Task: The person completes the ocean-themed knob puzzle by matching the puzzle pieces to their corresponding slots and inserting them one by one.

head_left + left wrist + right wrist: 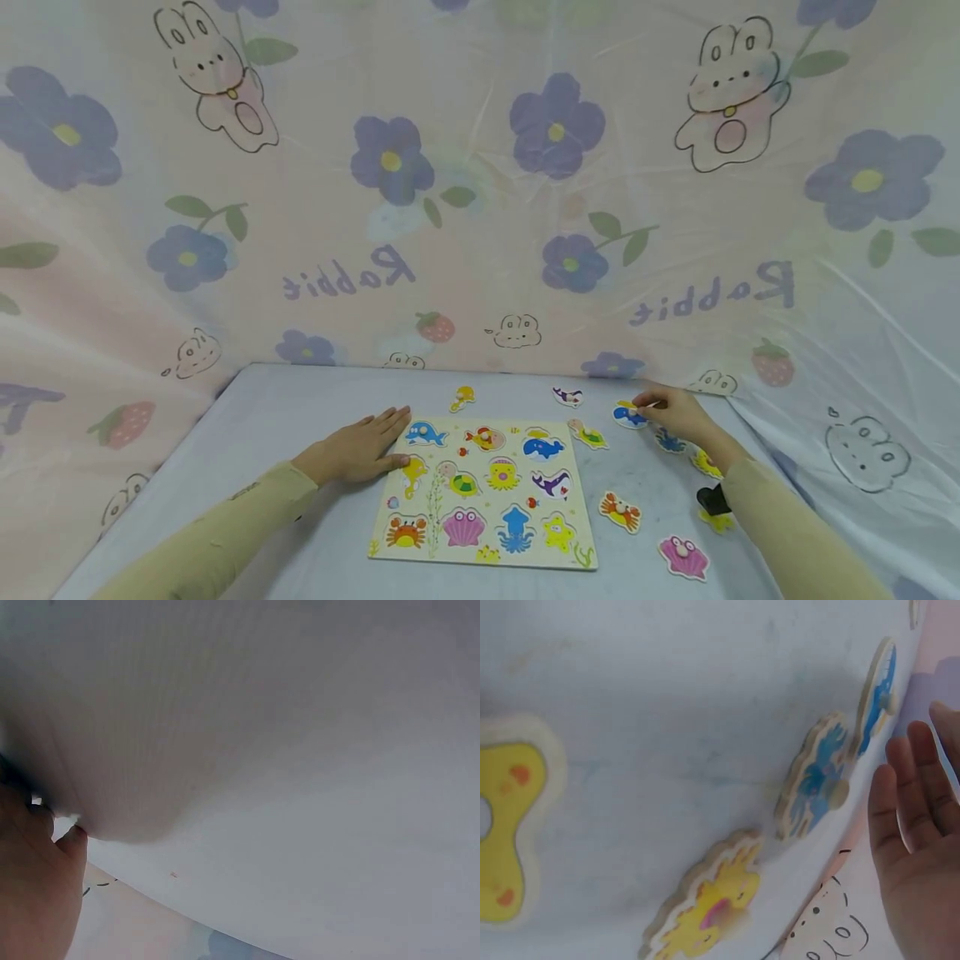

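A wooden puzzle board [420,554] printed with sea animals lies on the table. My left hand [356,448] rests flat on the table at its upper left corner, the thumb touching the board's left edge. In the left wrist view only part of that left hand [41,877] shows. At the back right, my right hand [675,412] reaches over a blue whale piece [626,415], with fingertips close by its knob. From the right wrist view, the fingers [922,761] are loosely extended, beside the whale piece [872,705] with its knob uncovered.
Near the right forearm lie a blue squid piece [670,441], a frilly yellow piece [707,463] and a yellow starfish piece [716,522]. Crab [620,511], pink shell [684,557] and turtle [588,434] pieces lie right of the board; seahorse [462,398] and purple whale [567,397] pieces behind. A printed curtain [480,208] hangs behind.
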`<action>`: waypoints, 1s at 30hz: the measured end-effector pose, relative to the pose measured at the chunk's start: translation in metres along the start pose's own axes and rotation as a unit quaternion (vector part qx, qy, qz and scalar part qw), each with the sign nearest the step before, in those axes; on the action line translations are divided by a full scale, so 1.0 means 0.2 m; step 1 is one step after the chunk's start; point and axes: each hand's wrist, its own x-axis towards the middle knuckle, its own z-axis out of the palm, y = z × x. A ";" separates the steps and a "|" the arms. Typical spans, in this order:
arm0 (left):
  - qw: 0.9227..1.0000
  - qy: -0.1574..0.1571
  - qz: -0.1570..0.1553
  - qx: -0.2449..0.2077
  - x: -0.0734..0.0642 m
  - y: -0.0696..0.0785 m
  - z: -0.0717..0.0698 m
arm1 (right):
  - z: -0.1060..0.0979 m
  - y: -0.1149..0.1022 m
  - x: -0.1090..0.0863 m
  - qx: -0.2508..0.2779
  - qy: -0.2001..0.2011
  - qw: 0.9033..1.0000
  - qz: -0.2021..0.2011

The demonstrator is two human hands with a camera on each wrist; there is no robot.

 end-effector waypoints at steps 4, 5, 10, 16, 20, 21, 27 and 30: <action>1.000 0.002 0.003 -0.002 0.00 0.00 0.00 | 0.02 0.04 0.04 -0.010 -0.002 1.000 0.000; 1.000 0.003 0.005 0.001 0.00 0.00 0.00 | 0.02 0.05 0.05 -0.011 -0.002 1.000 0.002; 1.000 0.006 0.010 0.012 0.01 -0.01 0.01 | 0.05 0.07 0.09 -0.018 -0.005 1.000 -0.005; 1.000 0.005 0.010 0.007 0.00 0.00 0.00 | 0.08 0.07 0.10 -0.031 -0.004 0.999 -0.012; 1.000 0.006 0.011 0.006 0.00 0.00 0.01 | 0.08 0.06 0.10 -0.038 0.000 0.999 -0.014; 1.000 0.006 0.011 0.006 0.00 -0.01 0.01 | 0.08 0.07 0.10 -0.040 0.000 0.999 -0.014; 1.000 0.005 0.013 0.006 0.01 -0.01 0.01 | 0.09 0.08 0.12 -0.045 0.001 0.999 -0.005; 1.000 0.004 0.011 0.003 0.01 0.00 0.01 | 0.09 0.08 0.12 -0.043 0.003 0.999 -0.005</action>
